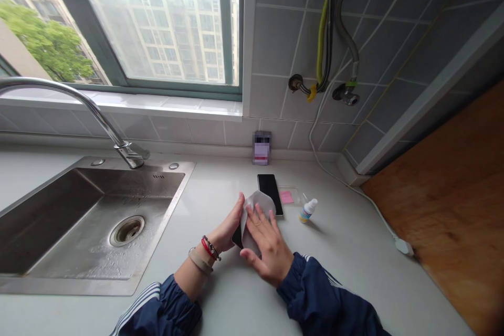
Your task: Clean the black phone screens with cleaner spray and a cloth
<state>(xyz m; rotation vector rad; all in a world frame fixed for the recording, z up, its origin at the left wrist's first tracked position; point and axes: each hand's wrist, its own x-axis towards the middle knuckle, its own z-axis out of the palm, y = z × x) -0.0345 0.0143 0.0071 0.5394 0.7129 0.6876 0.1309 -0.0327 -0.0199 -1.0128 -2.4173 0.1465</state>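
Observation:
My left hand [227, 228] is wrapped round the edge of a dark, flat thing that looks like a phone [237, 237], its thumb pointing up. A thin grey cloth [262, 200] covers most of that phone. My right hand [268, 244] lies flat on the cloth with fingers spread, pressing it against the phone. Just beyond the hands, a second black phone [270, 189] rests on the counter, partly behind the cloth. To its right are a clear case [297, 194] with a pink slip [286, 197] and a small white spray bottle [307, 211] standing upright.
A steel sink [157, 252] with a chrome faucet [98, 113] is at the left of the white counter [220, 178]. A small purple packet [262, 148] leans on the tiled wall. A white cable [354, 189] ends in a plug [404, 247] near a wooden panel [444, 189].

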